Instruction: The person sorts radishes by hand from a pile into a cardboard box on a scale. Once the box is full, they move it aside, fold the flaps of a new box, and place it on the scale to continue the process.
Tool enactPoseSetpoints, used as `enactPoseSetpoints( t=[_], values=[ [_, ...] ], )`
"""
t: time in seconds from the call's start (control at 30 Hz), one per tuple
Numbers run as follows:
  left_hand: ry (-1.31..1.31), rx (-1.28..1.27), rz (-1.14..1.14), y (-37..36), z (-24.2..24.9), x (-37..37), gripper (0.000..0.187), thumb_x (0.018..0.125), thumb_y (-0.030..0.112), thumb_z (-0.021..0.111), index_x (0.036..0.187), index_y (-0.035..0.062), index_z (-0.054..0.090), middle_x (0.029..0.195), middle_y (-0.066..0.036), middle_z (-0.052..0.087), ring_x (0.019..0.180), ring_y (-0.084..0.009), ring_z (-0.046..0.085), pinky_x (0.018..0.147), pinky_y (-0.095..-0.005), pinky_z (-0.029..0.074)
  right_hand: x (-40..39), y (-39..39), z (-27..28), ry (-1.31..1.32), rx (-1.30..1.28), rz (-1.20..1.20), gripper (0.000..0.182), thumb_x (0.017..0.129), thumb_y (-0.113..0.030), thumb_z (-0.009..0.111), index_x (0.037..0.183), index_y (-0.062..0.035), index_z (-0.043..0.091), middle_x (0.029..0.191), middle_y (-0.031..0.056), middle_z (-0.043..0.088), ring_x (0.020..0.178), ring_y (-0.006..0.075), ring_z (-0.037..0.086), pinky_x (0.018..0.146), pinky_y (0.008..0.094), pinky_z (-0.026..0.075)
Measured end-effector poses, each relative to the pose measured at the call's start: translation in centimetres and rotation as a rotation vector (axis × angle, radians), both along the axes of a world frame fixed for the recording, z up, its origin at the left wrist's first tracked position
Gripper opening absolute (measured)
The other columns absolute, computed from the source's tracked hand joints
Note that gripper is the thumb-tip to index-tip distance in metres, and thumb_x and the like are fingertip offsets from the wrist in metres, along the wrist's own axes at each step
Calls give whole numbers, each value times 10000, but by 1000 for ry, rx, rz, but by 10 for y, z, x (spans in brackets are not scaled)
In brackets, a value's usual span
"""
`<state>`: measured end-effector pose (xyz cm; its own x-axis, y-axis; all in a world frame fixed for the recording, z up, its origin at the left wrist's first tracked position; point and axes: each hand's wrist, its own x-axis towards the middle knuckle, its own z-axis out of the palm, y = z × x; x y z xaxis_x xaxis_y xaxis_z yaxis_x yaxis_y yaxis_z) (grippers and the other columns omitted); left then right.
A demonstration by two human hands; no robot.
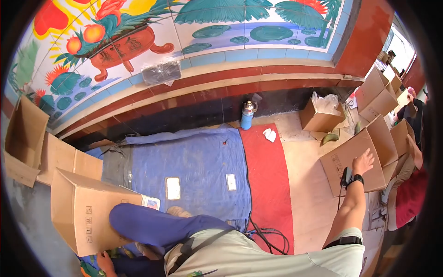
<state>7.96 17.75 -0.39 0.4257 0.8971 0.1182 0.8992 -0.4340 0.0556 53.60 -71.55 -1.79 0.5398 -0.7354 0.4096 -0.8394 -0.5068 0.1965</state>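
Note:
My right hand (363, 161) reaches out with fingers apart, its palm over the side of a cardboard box (337, 159) whose flaps stand up. A black band and a small dark device sit on that wrist. At the lower left, my left hand (106, 264) is low beside another cardboard box (104, 210) with printed handling symbols. Some green and orange items (87, 267) lie just left of that hand, partly cut off by the frame; its fingers are mostly hidden. My bent leg in blue trousers (147, 224) leans against this left box.
A blue cloth (194, 161) and a red cloth (267, 180) cover the floor ahead, with black cables (272, 235) on them. A blue flask (247, 115) stands by the wall. An open box (323, 113) holds plastic. A person in red (410, 198) is close on the right.

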Motion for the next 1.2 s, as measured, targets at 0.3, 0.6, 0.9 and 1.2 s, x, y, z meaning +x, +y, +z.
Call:
enactPoseSetpoints(
  t=[0.3, 0.6, 0.9, 1.2],
  values=[
    [10, 22, -70, 1, -4, -3, 204, 794, 175, 555, 764, -26, 536, 713, -195, 569, 678, -358, 543, 637, -428, 408, 5, -71, 22, 73, 140, 52, 712, 695, -189, 696, 1323, -157, 361, 1265, 96, 481, 1156, 282, 466, 876, 481, 412],
    [17, 108, -33, -9, -7, 5, 198, 788, 183, 562, 828, -10, 573, 775, -194, 598, 749, -369, 570, 683, -442, 439, 11, 2, -36, 184, 198, 570, 131, 787, -99, 514, 823, -56, 632, 871, 174, 638, 836, 334, 624, 697, 414, 517],
    [-112, -55, 87, -41, 24, 25, 229, 794, 268, 552, 854, 50, 592, 815, -170, 620, 791, -375, 581, 684, -453, 450, 38, 113, 71, 348, 441, 1170, 140, 691, -96, 618, 657, 37, 593, 537, 143, 568, 460, 239, 566, 440, 366, 427],
    [-252, 2, 5, -50, 24, 6, 199, 766, 274, 594, 746, 76, 587, 753, -124, 618, 729, -312, 594, 661, -417, 461, -32, 365, 154, 103, 1389, 1381, 117, 725, -24, 625, 839, -15, 598, 775, 0, 617, 676, 73, 551, 571, 232, 429]
  ],
)
